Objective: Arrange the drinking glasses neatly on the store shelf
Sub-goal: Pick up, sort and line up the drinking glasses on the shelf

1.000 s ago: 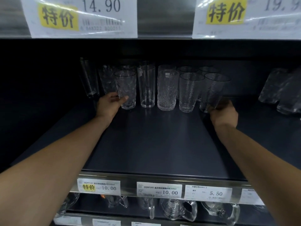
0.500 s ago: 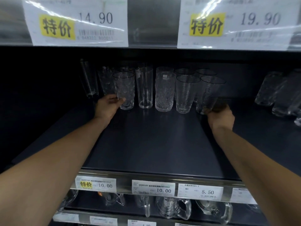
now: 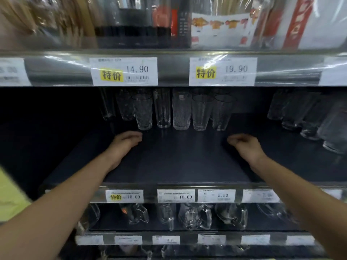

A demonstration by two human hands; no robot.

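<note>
Glasses (image 3: pixel 181 111) rowed at shelf (image 3: pixel 178 162) back, 12 o'clock of left hand (image 3: pixel 124 142) and right hand (image 3: pixel 244 145); both loosely curled, empty. Likely fragile, slick, light: grip mid-wall, not rim.

- The left forearm (image 3: pixel 65 199) is bare along all of its visible length, from the lower frame edge to the wrist.
- The right forearm (image 3: pixel 300 188) is bare in the same way.
- The left grip (image 3: pixel 126 141) is a bare hand, seen from its back.
- The right grip (image 3: pixel 244 145) is likewise a bare hand.
- A patch of pale yellow-green cloth (image 3: pixel 9 196) shows at the left edge beside the left forearm; it is too blurred to tell whether it is a sleeve or a shirt front.
</note>
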